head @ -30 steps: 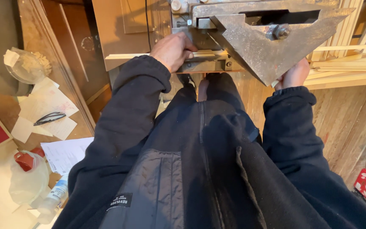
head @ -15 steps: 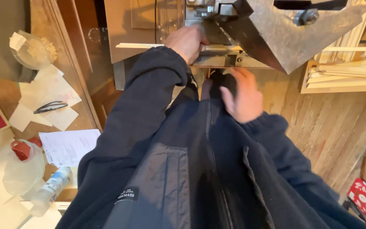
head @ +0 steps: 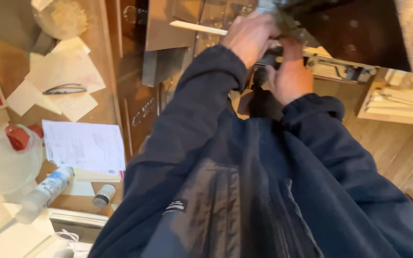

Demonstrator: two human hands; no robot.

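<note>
My left hand (head: pixel 250 37) is curled over the end of a thin pale wooden strip (head: pixel 194 27) where it meets a grey metal machine (head: pixel 359 36) at the top of the view. Just below and to the right, my right hand (head: pixel 290 74) reaches up, and its fingers close on a dark metal part (head: pixel 283 26) at the machine's front edge. The two hands almost touch. Dark blue jacket sleeves and the jacket front fill the lower half and hide what lies under the machine.
On the left a wooden bench holds loose papers (head: pixel 84 145), folded glasses (head: pixel 65 89), a clear jug with a red cap (head: pixel 10 157), a spray bottle (head: pixel 44 191) and a small can (head: pixel 103 195). Pale wooden slats (head: pixel 397 102) lie on a shelf at right.
My right hand has risen from the jacket front to the machine, beside my left hand. The view has tilted and moved closer to the machine.
</note>
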